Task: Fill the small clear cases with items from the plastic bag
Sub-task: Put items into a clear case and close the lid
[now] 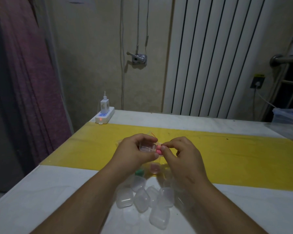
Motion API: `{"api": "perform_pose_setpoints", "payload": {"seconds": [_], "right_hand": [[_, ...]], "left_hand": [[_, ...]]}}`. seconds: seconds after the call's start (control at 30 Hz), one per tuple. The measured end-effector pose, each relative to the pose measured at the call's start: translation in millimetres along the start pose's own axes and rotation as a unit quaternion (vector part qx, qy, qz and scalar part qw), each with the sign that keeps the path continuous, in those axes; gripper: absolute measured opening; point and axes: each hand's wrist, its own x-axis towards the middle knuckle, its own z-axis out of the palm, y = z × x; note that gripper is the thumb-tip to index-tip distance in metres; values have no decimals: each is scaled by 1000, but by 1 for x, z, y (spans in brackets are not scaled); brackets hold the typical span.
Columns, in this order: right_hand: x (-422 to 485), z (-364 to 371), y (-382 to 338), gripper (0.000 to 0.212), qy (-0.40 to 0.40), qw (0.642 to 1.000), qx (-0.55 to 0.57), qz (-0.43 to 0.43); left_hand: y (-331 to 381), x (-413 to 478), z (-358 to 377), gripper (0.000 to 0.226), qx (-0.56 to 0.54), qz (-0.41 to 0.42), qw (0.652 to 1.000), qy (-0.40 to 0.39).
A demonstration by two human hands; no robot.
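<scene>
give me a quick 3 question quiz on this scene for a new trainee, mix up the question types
1. True or false: the left hand holds a small clear case above the table.
2. Multiple choice: what colour are the items pinched by the right hand? A) blue B) pink C) black
3. Fill in: the spare clear cases lie in a heap on the ____ part of the table, nearer the person than the yellow strip.

Key
1. True: its fingers curl round the case.
2. B, pink, right at the case's mouth.
3. White.
</scene>
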Motion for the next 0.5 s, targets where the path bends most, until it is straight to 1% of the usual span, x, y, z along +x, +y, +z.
{"api": "perform_pose_setpoints", "payload": {"seconds": [0.03,0.17,0.33,0.4,0.43,0.5], "right_hand": [[0,0,0,2,4,1000,10,9],[0,-2,1,16,17,996,69,52],[1,0,2,11,-25,986,129,101],[2,0,2,10,-23,978,169,123],[2,-1,1,10,-20,973,186,134],[3,-4,1,12,-11,966,213,148]], "left_hand": [[0,0,0,36,3,-1,1000,-2],[-2,0,0,36,19,2,1000,-6],[0,-1,-1,42,13,-8,1000,-19],[2,-2,-2,49,-33,-32,998,-35],[3,-1,-2,46,-77,-51,995,-42],[7,0,-3,28,-179,-92,979,-44]]}}
